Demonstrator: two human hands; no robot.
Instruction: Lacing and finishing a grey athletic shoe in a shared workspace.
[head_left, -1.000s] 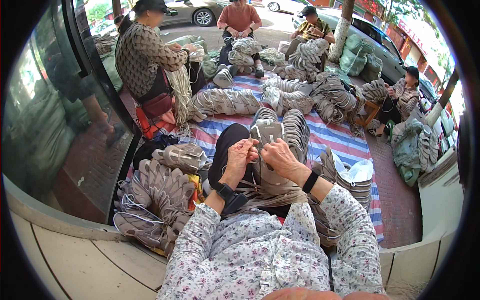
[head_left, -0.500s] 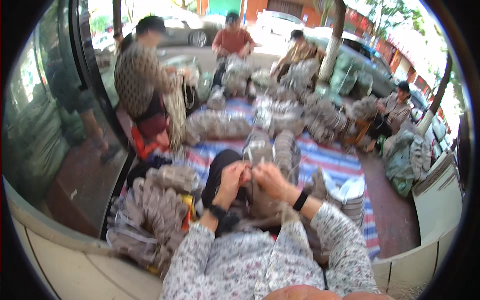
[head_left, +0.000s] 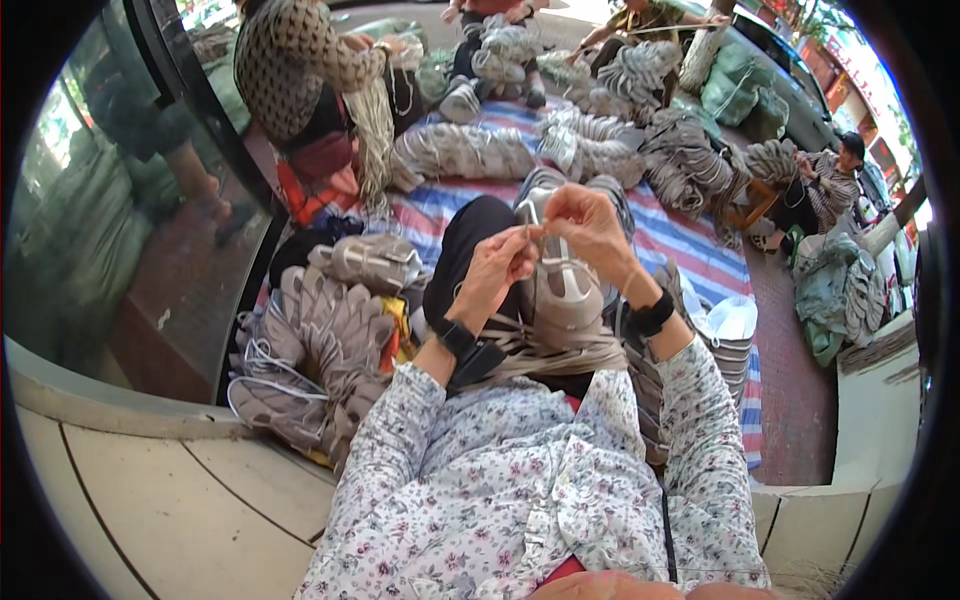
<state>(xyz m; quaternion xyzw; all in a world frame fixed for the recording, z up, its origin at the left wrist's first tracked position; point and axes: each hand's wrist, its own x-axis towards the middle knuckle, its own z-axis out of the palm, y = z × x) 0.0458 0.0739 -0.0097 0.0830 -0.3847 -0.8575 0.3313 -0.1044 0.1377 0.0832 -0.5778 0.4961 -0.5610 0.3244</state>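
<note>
Both my hands are raised over my lap, fingertips meeting. My left hand (head_left: 497, 265) pinches a thin pale shoelace (head_left: 533, 231). Close beside it on the right, my right hand (head_left: 592, 232) has thumb and fingers closed on the same lace. Just below them a grey-beige shoe upper (head_left: 566, 290) with white trim rests on my lap, partly covered by the hands. A bundle of loose beige laces (head_left: 560, 357) lies across my lap, nearer to me. Beyond my hands, more uppers are partly hidden.
Stacked shoe uppers (head_left: 330, 330) lie at my left, others (head_left: 735, 355) at my right. A striped sheet (head_left: 690, 240) covers the ground, with a long roll of uppers (head_left: 465, 152) across it. A person (head_left: 290, 80) works at far left; others sit farther back. A glass door (head_left: 100, 200) stands left.
The view has tipped downward. My hands have lifted from down at the shoe upper, and the right hand now bends over the left one at the lace.
</note>
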